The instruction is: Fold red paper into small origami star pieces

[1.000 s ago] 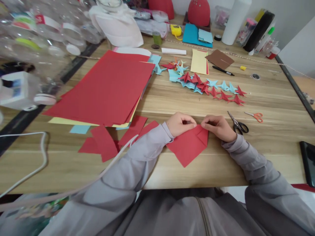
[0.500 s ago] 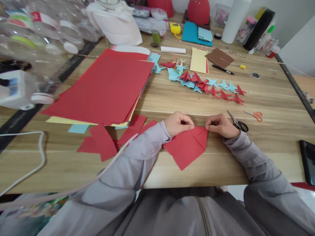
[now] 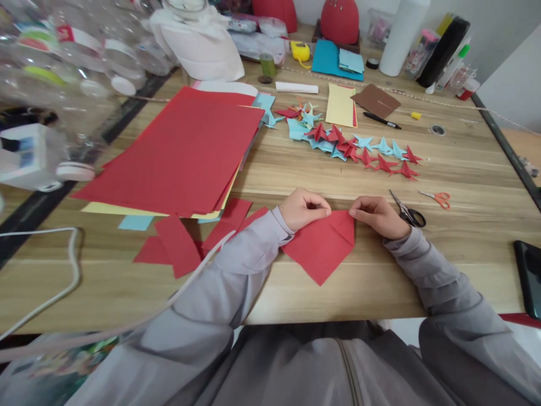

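Note:
A creased sheet of red paper [image 3: 323, 248] is held just above or on the wooden table [image 3: 372, 287], one pointed corner toward me. My left hand [image 3: 305, 208] pinches its upper left edge between thumb and fingers. At the upper right corner my right hand [image 3: 377, 215] grips the paper in a fingertip pinch. A flap with diagonal creases shows near the right corner. Black-handled scissors [image 3: 409, 213] lie just beyond my right hand, with small orange-handled scissors [image 3: 442, 199] to their right. Cut red paper pieces [image 3: 180, 245] lie left of my left arm.
A stack of large red sheets [image 3: 181, 152] covers the left of the table. Folded red and blue paper cranes [image 3: 338, 138] lie in rows behind my hands. Plastic bottles [image 3: 84, 51] crowd the far left. A white cable [image 3: 74, 256] crosses the left side; a phone [image 3: 528, 276] lies at the right edge.
The red paper has shifted slightly and turned, its near corner moving right and a little away from me. Both hands keep their pinch and have moved slightly.

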Demonstrator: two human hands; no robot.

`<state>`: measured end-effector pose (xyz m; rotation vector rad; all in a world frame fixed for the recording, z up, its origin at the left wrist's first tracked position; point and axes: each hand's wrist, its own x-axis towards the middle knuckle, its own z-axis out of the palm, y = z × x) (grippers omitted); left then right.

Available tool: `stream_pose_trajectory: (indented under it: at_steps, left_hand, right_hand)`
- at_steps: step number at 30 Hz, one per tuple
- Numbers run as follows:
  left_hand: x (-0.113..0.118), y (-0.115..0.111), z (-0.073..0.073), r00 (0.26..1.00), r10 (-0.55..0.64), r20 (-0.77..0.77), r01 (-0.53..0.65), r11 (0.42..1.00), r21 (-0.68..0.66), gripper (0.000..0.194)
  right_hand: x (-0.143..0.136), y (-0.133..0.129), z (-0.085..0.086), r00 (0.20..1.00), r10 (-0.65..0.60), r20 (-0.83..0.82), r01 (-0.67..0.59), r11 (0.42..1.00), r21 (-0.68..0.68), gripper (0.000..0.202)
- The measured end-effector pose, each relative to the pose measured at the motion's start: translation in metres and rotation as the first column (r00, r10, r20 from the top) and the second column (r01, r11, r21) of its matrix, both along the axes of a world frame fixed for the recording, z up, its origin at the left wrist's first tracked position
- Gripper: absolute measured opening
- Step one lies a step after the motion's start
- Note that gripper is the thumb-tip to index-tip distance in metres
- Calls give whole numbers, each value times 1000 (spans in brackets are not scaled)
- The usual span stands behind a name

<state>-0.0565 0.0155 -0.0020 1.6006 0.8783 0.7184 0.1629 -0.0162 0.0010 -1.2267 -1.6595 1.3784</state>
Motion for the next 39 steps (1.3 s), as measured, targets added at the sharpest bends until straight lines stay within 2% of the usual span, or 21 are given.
stream_pose_trajectory:
  at_steps: [7,11,14,19,22,26,28,31,34,36,39]
  left_hand:
    - [10,-9,3,980,-166,-107,175,981,85,16]
    - [16,-13,3,971,-183,-156,209,964,165,21]
    - [15,-14,5,969,-196,-150,217,966,139,23]
    - [9,-11,9,988,-146,-40,147,989,22,24]
    - [3,-6,11,994,-101,38,103,994,-33,21]
    - [-7,3,16,993,-97,70,105,987,-122,18]
    - [-10,4,17,996,-51,75,63,986,-155,17]
    - [-4,0,14,995,40,91,-25,986,-162,16]
    - [8,-10,9,999,10,40,-5,994,-107,17]
    - [14,-15,6,1000,-23,21,24,998,-58,15]
    - [17,-18,1,995,96,36,-95,995,-40,16]
  right_hand:
    - [-6,-3,0,996,94,12,-94,996,6,24]
    - [-11,-6,1,993,114,-3,-114,993,13,18]
    - [-10,-6,2,996,87,-31,-87,996,-17,16]
    - [-3,-4,1,984,-68,-163,47,991,-128,15]
    - [1,-2,-2,950,-184,-252,139,973,-183,12]
    - [7,2,-5,887,-261,-381,188,958,-218,9]
    - [9,3,-5,880,-256,-400,177,958,-224,9]
    - [8,2,-2,941,-155,-300,99,976,-192,12]
    - [2,-2,2,984,-49,-171,20,986,-165,21]
    - [-2,-4,4,989,-47,-139,25,987,-156,26]
    - [-5,-6,3,987,-65,-143,42,986,-159,29]
